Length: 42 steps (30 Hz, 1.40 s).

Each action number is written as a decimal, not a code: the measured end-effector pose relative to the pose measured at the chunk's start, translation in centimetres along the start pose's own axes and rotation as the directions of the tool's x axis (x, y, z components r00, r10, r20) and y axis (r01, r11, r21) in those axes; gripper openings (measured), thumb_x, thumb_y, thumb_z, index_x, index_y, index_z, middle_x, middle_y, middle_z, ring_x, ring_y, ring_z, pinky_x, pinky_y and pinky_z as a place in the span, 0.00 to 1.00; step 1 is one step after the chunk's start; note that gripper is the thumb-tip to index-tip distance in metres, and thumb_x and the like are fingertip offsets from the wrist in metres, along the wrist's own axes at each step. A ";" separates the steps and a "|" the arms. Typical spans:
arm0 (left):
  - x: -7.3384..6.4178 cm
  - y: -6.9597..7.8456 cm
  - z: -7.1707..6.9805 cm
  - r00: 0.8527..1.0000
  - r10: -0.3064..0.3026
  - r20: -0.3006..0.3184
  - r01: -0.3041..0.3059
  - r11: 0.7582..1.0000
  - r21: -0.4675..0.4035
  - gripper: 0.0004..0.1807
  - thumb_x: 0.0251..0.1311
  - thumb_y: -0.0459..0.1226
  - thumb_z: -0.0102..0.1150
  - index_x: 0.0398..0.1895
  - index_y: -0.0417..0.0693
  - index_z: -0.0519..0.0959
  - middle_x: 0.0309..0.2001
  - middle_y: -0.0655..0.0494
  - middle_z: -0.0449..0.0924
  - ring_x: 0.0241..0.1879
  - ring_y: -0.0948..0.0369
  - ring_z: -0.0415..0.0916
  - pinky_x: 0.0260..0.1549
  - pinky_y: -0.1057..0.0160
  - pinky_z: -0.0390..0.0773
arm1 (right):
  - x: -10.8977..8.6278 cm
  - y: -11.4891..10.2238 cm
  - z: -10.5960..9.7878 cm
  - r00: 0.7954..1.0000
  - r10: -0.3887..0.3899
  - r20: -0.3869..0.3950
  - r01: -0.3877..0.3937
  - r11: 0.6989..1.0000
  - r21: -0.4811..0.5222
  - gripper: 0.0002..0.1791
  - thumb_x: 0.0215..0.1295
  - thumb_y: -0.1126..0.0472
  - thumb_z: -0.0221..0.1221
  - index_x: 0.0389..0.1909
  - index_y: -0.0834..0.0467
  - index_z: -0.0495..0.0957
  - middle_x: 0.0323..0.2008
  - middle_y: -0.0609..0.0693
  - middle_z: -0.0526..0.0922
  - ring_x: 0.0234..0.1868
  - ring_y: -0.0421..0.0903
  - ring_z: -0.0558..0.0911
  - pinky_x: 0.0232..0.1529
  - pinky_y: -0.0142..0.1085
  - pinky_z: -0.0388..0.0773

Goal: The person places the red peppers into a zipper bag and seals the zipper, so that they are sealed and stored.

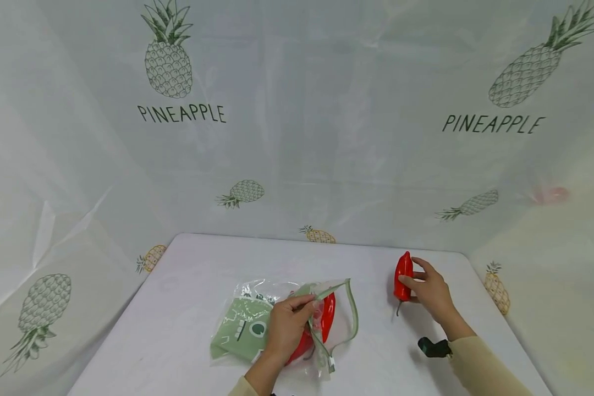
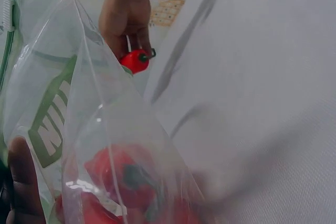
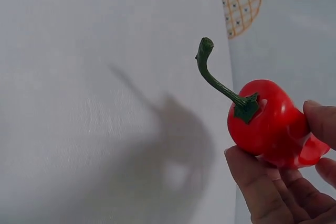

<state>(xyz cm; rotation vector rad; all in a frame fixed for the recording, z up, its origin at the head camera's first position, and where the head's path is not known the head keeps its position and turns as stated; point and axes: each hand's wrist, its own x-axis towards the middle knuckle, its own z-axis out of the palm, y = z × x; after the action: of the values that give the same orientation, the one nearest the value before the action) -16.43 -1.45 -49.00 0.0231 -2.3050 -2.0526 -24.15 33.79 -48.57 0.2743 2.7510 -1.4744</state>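
A clear plastic bag [image 1: 257, 289] with a green printed front and a green-edged mouth lies near the middle of the table. My left hand [image 1: 289, 324] pinches its edge by the mouth. Red peppers [image 1: 329, 316] with green stems show through the plastic, and in the left wrist view they fill the lower part of the bag [image 2: 100, 106]. Off to the right, my right hand [image 1: 433, 291] holds another red pepper [image 3: 268, 121] between thumb and fingers. Its curved green stem [image 3: 215, 80] points toward the wrist camera, and its shadow falls on the table.
The white table [image 1: 178, 308] ends at a pale curtain [image 1: 297, 137] printed with pineapples, which hangs behind it and along both sides. A dark wrist camera [image 1: 433, 347] sits at my right sleeve. A blurred red patch [image 1: 551, 195] shows on the right curtain.
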 end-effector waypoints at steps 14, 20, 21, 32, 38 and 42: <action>0.1 0.1 -0.1 1.000 0.019 -0.009 -0.019 1.000 -0.002 0.11 0.65 0.40 0.72 0.49 0.50 0.92 0.41 0.54 0.90 0.35 0.62 0.80 0.26 0.71 0.81 | -1.8 -2.0 1.1 0.998 -0.056 0.028 0.055 0.998 0.013 0.48 0.73 0.55 0.66 0.84 0.60 0.50 0.70 0.75 0.67 0.65 0.75 0.75 0.40 0.50 0.90; 0.2 0.2 -0.1 1.000 0.018 -0.008 -0.018 0.999 0.031 0.10 0.66 0.41 0.72 0.48 0.54 0.92 0.43 0.56 0.90 0.38 0.61 0.80 0.25 0.71 0.81 | -2.5 -2.9 1.4 0.997 -0.064 0.037 0.064 0.998 0.019 0.48 0.73 0.54 0.67 0.83 0.59 0.51 0.70 0.75 0.68 0.65 0.74 0.75 0.40 0.49 0.90; 0.2 0.2 -0.1 1.000 0.020 -0.009 -0.019 0.999 0.036 0.10 0.65 0.42 0.73 0.48 0.55 0.92 0.44 0.56 0.90 0.39 0.61 0.80 0.26 0.70 0.81 | -2.6 -3.0 1.4 0.997 -0.067 0.039 0.066 0.998 0.021 0.48 0.72 0.54 0.67 0.83 0.59 0.51 0.70 0.75 0.69 0.65 0.74 0.75 0.40 0.49 0.91; 0.2 0.3 0.2 0.999 0.041 -0.022 -0.039 0.996 0.082 0.09 0.67 0.43 0.71 0.47 0.59 0.92 0.47 0.61 0.91 0.61 0.53 0.83 0.63 0.52 0.81 | -4.5 -4.6 1.9 0.993 -0.082 0.085 0.075 0.994 0.081 0.45 0.70 0.55 0.69 0.81 0.58 0.56 0.67 0.74 0.72 0.60 0.70 0.81 0.38 0.49 0.91; 0.2 0.3 0.2 0.999 0.039 -0.010 -0.039 0.997 0.062 0.09 0.67 0.43 0.72 0.48 0.57 0.92 0.44 0.60 0.91 0.47 0.60 0.84 0.46 0.63 0.88 | -5.7 -5.8 2.4 0.988 -0.076 0.134 0.058 0.989 0.135 0.44 0.69 0.58 0.71 0.80 0.59 0.60 0.65 0.72 0.75 0.55 0.65 0.84 0.36 0.49 0.91; 0.2 0.4 0.2 0.999 0.035 0.010 -0.035 0.999 0.008 0.09 0.66 0.42 0.72 0.47 0.54 0.92 0.40 0.57 0.90 0.35 0.64 0.82 0.31 0.70 0.85 | -6.7 -6.8 3.0 0.982 -0.070 0.174 0.042 0.987 0.158 0.42 0.67 0.59 0.71 0.78 0.59 0.62 0.62 0.70 0.77 0.51 0.60 0.86 0.35 0.49 0.91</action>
<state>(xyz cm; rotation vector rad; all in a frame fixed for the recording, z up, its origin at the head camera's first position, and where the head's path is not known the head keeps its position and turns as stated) -16.62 -1.22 -48.64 -0.0272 -2.3024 -2.0313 -18.89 26.64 -44.02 0.0608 2.5299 -1.6400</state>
